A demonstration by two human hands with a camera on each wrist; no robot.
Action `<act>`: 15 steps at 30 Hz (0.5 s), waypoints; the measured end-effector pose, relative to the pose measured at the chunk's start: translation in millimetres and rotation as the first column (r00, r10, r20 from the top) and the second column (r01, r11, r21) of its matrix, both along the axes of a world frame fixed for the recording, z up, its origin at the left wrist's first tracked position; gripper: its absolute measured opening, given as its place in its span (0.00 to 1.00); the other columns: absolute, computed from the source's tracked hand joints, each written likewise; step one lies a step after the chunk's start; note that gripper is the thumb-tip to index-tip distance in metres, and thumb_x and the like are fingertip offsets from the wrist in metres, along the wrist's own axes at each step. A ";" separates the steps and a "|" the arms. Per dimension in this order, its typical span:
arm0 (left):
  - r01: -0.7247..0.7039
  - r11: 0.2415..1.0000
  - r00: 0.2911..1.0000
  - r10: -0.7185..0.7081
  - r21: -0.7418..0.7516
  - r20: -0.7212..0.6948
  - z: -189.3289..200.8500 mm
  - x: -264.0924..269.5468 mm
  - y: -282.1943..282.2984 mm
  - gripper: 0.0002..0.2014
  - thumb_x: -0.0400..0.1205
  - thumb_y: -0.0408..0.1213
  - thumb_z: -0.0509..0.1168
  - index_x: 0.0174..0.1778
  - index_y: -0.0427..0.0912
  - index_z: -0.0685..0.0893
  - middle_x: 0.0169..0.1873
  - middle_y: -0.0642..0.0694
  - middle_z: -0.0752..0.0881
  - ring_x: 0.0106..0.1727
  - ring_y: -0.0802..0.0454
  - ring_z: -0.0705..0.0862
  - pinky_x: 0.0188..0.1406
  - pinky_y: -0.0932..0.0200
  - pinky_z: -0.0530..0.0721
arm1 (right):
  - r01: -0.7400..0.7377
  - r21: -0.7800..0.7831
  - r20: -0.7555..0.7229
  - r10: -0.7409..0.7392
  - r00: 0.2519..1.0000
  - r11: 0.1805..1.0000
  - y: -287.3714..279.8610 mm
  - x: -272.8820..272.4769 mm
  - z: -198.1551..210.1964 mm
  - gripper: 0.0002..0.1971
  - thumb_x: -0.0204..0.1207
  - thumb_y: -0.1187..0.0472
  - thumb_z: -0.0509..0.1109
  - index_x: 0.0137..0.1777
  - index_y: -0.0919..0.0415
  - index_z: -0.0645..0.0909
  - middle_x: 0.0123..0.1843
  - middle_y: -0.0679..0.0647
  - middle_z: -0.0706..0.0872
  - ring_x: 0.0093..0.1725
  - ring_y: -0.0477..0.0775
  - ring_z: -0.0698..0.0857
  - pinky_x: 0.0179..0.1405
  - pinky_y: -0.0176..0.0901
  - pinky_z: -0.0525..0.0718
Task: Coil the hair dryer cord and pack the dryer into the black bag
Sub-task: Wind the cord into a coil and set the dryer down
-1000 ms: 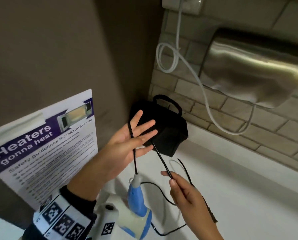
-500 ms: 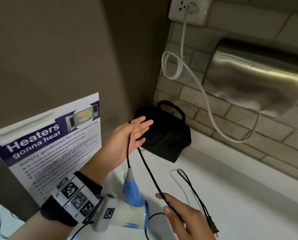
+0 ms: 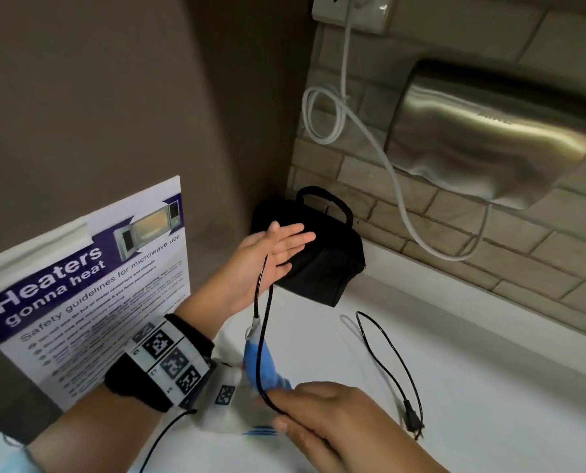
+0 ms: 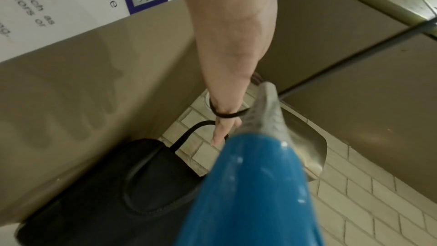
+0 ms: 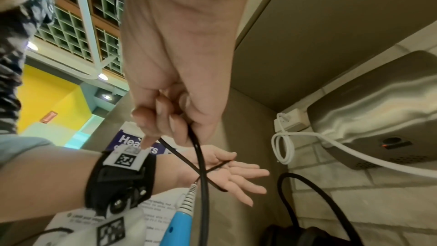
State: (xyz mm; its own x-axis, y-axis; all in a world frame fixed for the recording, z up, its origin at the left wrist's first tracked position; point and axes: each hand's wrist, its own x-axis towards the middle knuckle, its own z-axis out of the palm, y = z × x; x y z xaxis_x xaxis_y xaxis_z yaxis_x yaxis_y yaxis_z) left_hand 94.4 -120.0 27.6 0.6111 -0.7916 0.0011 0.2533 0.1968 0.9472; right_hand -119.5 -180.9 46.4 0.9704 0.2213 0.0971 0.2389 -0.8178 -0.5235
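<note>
A: How is the left hand (image 3: pixel 271 257) posed?
B: Raised, palm showing, fingers (image 5: pixel 250 173) straight and together; the cord (image 3: pixel 262 336) loops across them.

A: And the right hand (image 3: pixel 318 414)?
B: Low, fingers (image 5: pixel 165 119) curled, pinching the same cord.

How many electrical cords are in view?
2. The thin black hair-dryer cord loops over the open left hand to the right hand; the white cord hangs from the wall socket.
</note>
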 end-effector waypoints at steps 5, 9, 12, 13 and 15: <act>0.115 0.993 0.993 -0.115 0.040 0.004 -4.9 -7.8 3.5 0.25 0.88 0.48 0.42 0.74 0.40 0.72 0.68 0.42 0.83 0.70 0.50 0.80 0.74 0.46 0.73 | 0.052 0.030 0.295 -0.058 0.954 0.998 -16.1 20.8 48.5 0.10 0.82 0.53 0.62 0.55 0.52 0.84 0.44 0.38 0.85 0.45 0.33 0.82 0.46 0.23 0.76; 0.199 0.980 0.977 -0.200 -0.016 -0.078 -3.6 -12.2 8.1 0.24 0.90 0.43 0.44 0.57 0.47 0.88 0.54 0.45 0.91 0.59 0.50 0.88 0.72 0.37 0.74 | 0.121 0.046 0.462 -0.129 0.878 0.992 -37.2 59.3 83.8 0.10 0.82 0.56 0.63 0.50 0.57 0.85 0.43 0.43 0.85 0.45 0.35 0.82 0.46 0.25 0.75; 0.321 0.943 0.938 -0.329 -0.082 -0.110 -4.4 -9.9 11.7 0.24 0.89 0.45 0.44 0.67 0.41 0.81 0.66 0.38 0.84 0.68 0.35 0.80 0.73 0.29 0.68 | 0.225 0.079 0.480 -0.235 0.845 0.971 -51.7 93.2 87.6 0.06 0.80 0.59 0.66 0.48 0.56 0.85 0.41 0.45 0.85 0.42 0.34 0.81 0.44 0.23 0.73; 0.359 0.928 0.922 -0.369 -0.094 -0.119 -4.2 -9.3 13.1 0.25 0.88 0.47 0.44 0.70 0.39 0.78 0.69 0.37 0.81 0.70 0.32 0.78 0.72 0.30 0.70 | 0.260 0.110 0.477 -0.280 0.833 0.959 -57.0 104.2 85.6 0.05 0.80 0.60 0.67 0.47 0.55 0.85 0.41 0.45 0.85 0.41 0.35 0.81 0.42 0.23 0.73; 0.431 0.892 0.882 -0.448 -0.136 -0.148 -4.8 -7.8 15.9 0.27 0.84 0.50 0.45 0.71 0.39 0.77 0.71 0.38 0.79 0.70 0.31 0.78 0.71 0.32 0.72 | 0.309 0.168 0.461 -0.352 0.815 0.936 -69.6 124.2 78.0 0.04 0.79 0.59 0.68 0.46 0.54 0.86 0.40 0.46 0.87 0.42 0.36 0.82 0.41 0.23 0.74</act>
State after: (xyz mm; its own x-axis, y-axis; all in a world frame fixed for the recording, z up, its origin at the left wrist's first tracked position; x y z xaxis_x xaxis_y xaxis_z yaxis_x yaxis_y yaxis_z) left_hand 86.6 -104.1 22.8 0.1977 -0.9801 0.0185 0.4906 0.1153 0.8637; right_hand 4.7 -250.4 124.4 0.8115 -0.1335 0.5688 0.1985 -0.8527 -0.4833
